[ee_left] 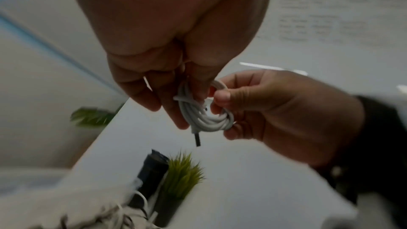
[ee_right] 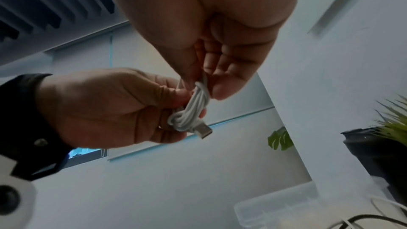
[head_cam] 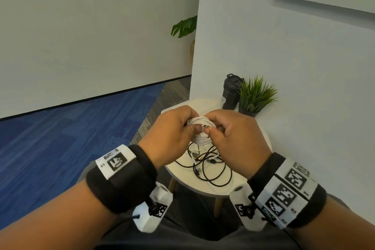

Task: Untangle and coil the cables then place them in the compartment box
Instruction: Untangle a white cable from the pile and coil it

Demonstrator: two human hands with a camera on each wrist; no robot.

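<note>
- Hands meet above the round table point(head_cam: 239, 191): the left hand point(head_cam: 172, 134) curls its fingers round one side of the white cable point(head_cam: 200, 128), and the right hand point(head_cam: 235, 136) pinches the other side between thumb and fingertips
- White cable is wound into a small bundle held in the air, with a turn wrapped across its loops and a plug point(ee_right: 203, 131) sticking out free at the bottom
- Risk, as I judge it: the wrap looks loose, so if either hand lets go before the end is tucked, the loops could spring apart and the coiling would need redoing
- Another risk: the free plug could catch on the black cables point(head_cam: 211, 166) lying tangled on the table directly beneath, should the bundle be lowered straight down
- Clear box point(ee_right: 279, 210) sits at the far side of the table, mostly hidden behind the hands in the head view; which compartments are filled I cannot tell
- Dark bottle point(head_cam: 231, 92) and small green plant point(head_cam: 255, 95) stand just beside the box against the wall, crowding the reach to it
- Black tangle is not yet sorted, so most of the task seems to remain
</note>
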